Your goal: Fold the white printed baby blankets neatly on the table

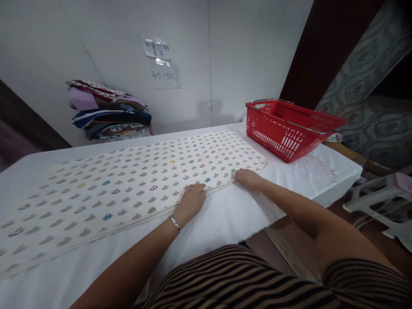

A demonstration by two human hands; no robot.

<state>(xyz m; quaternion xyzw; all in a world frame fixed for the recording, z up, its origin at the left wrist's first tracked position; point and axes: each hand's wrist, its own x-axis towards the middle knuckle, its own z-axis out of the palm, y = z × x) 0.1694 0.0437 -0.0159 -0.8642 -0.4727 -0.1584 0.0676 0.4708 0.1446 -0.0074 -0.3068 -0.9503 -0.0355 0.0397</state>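
A long white cloth (128, 182) with grey, red, blue, green and yellow prints lies folded in layers on the white-covered table. My left hand (192, 198) rests on its near edge around the middle, fingers laid forward over the fabric, with a bracelet at the wrist. Farther right, my right hand (247, 178) grips the near edge close to the right end, its fingers bent together on the cloth. The layered edge shows between the two hands.
On the table's right stands a red plastic basket (289, 128) with metal handles. Stacked folded clothes (111, 111) sit at the back left by the wall. Paper notes (166, 76) hang on the wall. A white stool (383, 201) is at the lower right.
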